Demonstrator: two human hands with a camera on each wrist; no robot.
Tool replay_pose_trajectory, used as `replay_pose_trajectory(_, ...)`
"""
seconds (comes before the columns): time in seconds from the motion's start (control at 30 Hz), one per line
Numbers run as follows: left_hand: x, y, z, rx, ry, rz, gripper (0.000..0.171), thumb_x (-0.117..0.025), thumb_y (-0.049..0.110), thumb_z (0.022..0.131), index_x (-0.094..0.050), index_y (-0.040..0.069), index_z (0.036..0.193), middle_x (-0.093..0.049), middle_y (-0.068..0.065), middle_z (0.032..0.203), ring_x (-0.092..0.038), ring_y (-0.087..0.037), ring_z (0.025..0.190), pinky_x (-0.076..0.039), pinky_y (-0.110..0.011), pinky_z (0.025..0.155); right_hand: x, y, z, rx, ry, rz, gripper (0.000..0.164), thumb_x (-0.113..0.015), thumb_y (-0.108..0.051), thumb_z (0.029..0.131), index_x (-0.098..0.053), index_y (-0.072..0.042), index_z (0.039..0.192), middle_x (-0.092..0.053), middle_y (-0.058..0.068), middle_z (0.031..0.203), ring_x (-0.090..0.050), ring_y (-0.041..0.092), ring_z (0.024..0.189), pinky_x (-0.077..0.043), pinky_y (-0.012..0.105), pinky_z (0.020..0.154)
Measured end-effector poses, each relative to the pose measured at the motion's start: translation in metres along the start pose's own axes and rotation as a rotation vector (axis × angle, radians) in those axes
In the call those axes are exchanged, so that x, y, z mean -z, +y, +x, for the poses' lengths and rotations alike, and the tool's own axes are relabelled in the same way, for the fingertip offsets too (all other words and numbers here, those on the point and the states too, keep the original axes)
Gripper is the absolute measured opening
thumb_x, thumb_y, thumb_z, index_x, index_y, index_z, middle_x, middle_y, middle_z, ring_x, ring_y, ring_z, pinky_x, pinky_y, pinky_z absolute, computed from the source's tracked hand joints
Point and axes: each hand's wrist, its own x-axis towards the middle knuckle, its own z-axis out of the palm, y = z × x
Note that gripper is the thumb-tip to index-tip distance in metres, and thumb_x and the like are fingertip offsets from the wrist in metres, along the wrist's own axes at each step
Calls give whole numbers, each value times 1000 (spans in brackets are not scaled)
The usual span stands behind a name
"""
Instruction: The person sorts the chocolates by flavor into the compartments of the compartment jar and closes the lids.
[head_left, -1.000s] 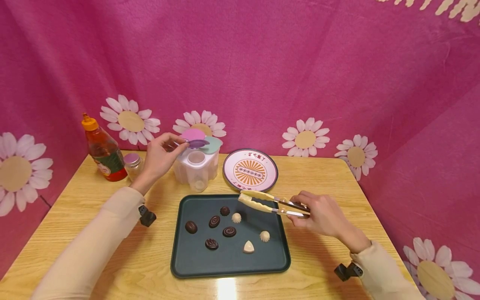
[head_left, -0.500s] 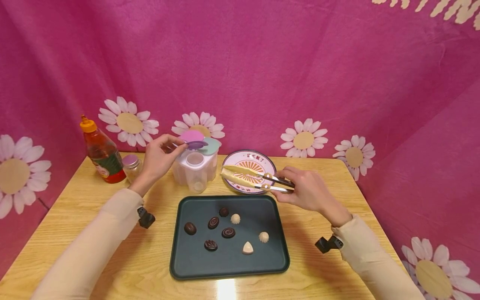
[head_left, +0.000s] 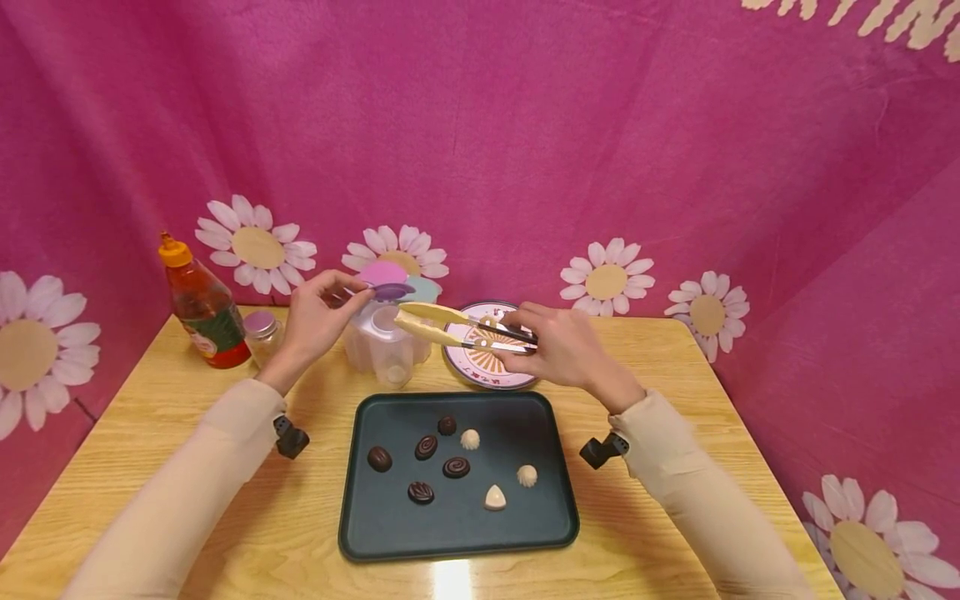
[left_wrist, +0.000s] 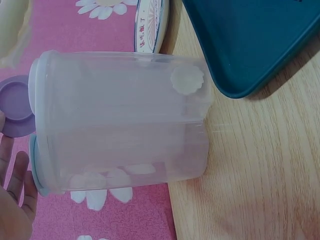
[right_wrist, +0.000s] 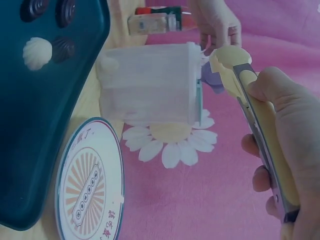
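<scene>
My left hand [head_left: 318, 315] pinches the raised purple lid [head_left: 388, 292] of a clear plastic container [head_left: 392, 367], whose round opening shows below the lid. One pale, ridged chocolate [left_wrist: 187, 79] lies at the container's bottom in the left wrist view. In my right hand [head_left: 561, 346] is a pair of tongs [head_left: 442, 315] with yellow tips and metal arms, the tips held over the container beside the opening. A cream-coloured bit shows at the tips; I cannot tell whether it is a chocolate. Dark and white chocolates [head_left: 456, 467] lie on the dark green tray [head_left: 457, 537] in front.
A patterned plate [head_left: 480, 375] stands right of the container, partly behind the tongs. To the left are a small jar [head_left: 262, 333] with a pink lid and a red sauce bottle [head_left: 206, 308]. The pink flowered cloth [head_left: 480, 150] hangs behind the wooden table [head_left: 645, 467].
My right hand has carried the tongs left and back, from above the tray's far right corner, past the plate, to the container. The left hand stays on the purple lid.
</scene>
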Motion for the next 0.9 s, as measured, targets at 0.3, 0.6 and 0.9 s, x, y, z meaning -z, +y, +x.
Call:
replay_pose_trajectory(0.3,0,-3,1,-5,13,17,27,-75,28,100,-74,6,115,-74,-14,111,-59,-12,91,-47,-19,83,-9,1,24,26,-33,1,39,-81,-38,85,-78,-9,111,-74,3,87,-53,10,60,-34,23,52)
replay_pose_trajectory(0.6,0,-7,1,-10,17,25,26,-75,28,99,-74,7,114,-75,-12,109,-61,-13,91,-47,-18,82,-14,-1,30,0,-59,15,42,-80,-40,86,-78,-9,115,-78,5,97,-56,12,64,-35,25,53)
replay_pose_trajectory(0.9,-1,-7,0,-12,9,22,26,-75,28,99,-74,7,114,-74,-12,110,-60,-15,92,-47,-19,83,-15,2,26,-4,-51,24,42,-80,-41,86,-78,-9,114,-77,4,93,-53,11,62,-32,24,52)
